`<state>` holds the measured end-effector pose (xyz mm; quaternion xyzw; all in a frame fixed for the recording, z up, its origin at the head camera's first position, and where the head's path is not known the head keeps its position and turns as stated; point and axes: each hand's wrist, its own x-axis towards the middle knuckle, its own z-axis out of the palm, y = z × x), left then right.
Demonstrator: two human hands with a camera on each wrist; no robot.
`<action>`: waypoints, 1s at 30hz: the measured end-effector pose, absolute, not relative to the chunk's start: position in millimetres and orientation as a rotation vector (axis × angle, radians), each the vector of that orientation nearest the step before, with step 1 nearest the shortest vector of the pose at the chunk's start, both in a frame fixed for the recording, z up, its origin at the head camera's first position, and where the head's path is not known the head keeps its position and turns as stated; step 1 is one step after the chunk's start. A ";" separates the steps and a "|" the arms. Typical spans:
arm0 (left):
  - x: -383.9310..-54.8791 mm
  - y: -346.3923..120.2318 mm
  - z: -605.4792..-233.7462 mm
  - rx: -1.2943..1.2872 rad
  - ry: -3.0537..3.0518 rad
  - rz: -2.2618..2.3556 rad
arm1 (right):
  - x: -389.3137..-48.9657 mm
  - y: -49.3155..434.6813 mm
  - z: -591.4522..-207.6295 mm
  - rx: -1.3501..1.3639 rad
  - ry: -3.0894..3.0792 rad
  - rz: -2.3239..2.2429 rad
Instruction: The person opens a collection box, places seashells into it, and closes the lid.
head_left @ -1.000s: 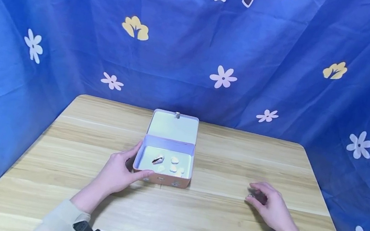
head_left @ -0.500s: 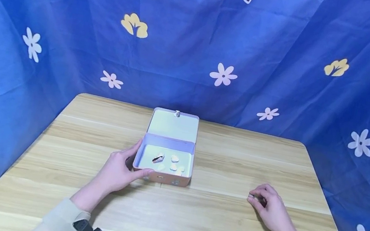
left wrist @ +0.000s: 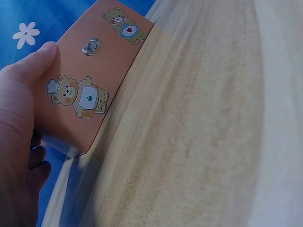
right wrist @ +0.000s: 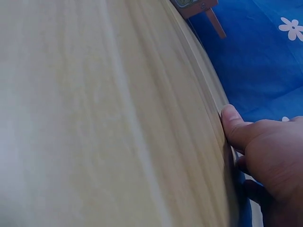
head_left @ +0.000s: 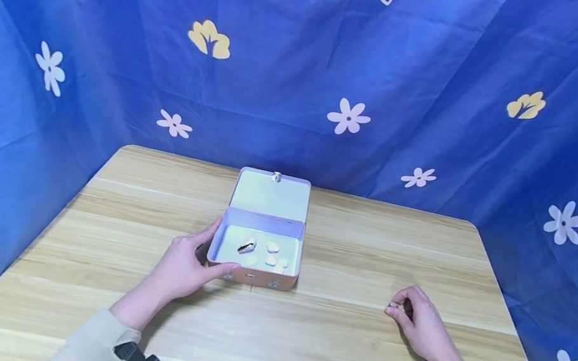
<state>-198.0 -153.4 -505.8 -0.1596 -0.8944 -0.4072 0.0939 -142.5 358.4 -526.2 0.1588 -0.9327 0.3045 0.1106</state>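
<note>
An orange tin box (head_left: 262, 278) with a pale inside stands on the table, its hinged lid (head_left: 271, 195) raised at the back. In it lie a dark-and-white seashell (head_left: 246, 246) and several small white pieces (head_left: 273, 247), perhaps shells or stones. My left hand (head_left: 183, 268) holds the box at its left end, thumb across the front and fingers along the side. In the left wrist view the box front shows printed bears and a metal catch (left wrist: 92, 46). Well to the right, my right hand (head_left: 423, 323) pinches a tiny whitish-and-dark piece (head_left: 393, 305) low over the table; its kind is too small to tell.
The wooden table (head_left: 328, 355) has a light grain. Blue cloth (head_left: 273, 74) with flower prints hangs behind it and at both sides. A bit of the box (right wrist: 194, 7) shows at the top of the right wrist view.
My right thumb and fingers have closed on the tiny piece and stay nearly in place. The left hand and box have not visibly moved; the head view has shifted slightly.
</note>
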 end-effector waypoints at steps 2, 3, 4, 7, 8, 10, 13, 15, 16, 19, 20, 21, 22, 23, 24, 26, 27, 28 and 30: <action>-197.5 -153.7 -505.0 -0.473 -2.650 -1.212 | -142.7 357.1 -526.4 0.445 -2.741 0.929; -197.1 -153.7 -504.6 -0.472 -2.649 -1.213 | -142.8 356.3 -526.6 0.440 -2.741 0.952; -197.0 -153.7 -504.4 -0.472 -2.648 -1.213 | -143.1 355.5 -526.9 0.442 -2.738 0.971; -196.9 -153.5 -504.0 -0.472 -2.649 -1.215 | -144.3 353.7 -528.1 0.482 -2.715 1.003; -196.9 -153.3 -504.0 -0.471 -2.649 -1.215 | -144.6 353.2 -528.3 0.500 -2.705 1.000; -196.8 -153.1 -504.0 -0.469 -2.650 -1.217 | -145.0 352.7 -528.8 0.530 -2.688 0.983; -196.5 -153.0 -503.7 -0.472 -2.647 -1.223 | -145.0 352.2 -528.9 0.522 -2.671 0.967; -196.2 -153.1 -503.4 -0.476 -2.644 -1.227 | -145.0 351.2 -528.3 0.484 -2.664 0.987; -196.2 -153.1 -503.3 -0.477 -2.643 -1.228 | -145.2 350.5 -527.9 0.462 -2.659 1.002; -196.1 -153.3 -503.1 -0.474 -2.646 -1.224 | -146.4 346.4 -524.9 0.406 -2.647 1.072; -196.1 -153.4 -503.0 -0.471 -2.648 -1.222 | -147.1 344.7 -523.7 0.397 -2.643 1.092; -196.0 -153.5 -503.1 -0.466 -2.651 -1.218 | -147.5 342.6 -522.2 0.395 -2.637 1.113; -195.9 -153.5 -502.9 -0.464 -2.653 -1.218 | -147.9 340.5 -520.6 0.396 -2.633 1.134; -195.9 -153.4 -502.8 -0.462 -2.655 -1.219 | -148.3 338.2 -518.9 0.400 -2.629 1.154; -195.8 -153.4 -502.7 -0.459 -2.657 -1.219 | -148.8 336.1 -517.4 0.404 -2.626 1.171; -195.7 -153.4 -502.6 -0.458 -2.662 -1.218 | -150.0 331.7 -514.4 0.406 -2.618 1.200; -195.7 -153.3 -502.7 -0.459 -2.663 -1.219 | -150.8 329.8 -513.1 0.403 -2.617 1.210; -195.8 -153.3 -502.7 -0.461 -2.663 -1.220 | -151.6 327.9 -511.6 0.398 -2.615 1.224; -195.8 -153.5 -502.9 -0.461 -2.664 -1.218 | -153.8 324.3 -508.8 0.385 -2.611 1.249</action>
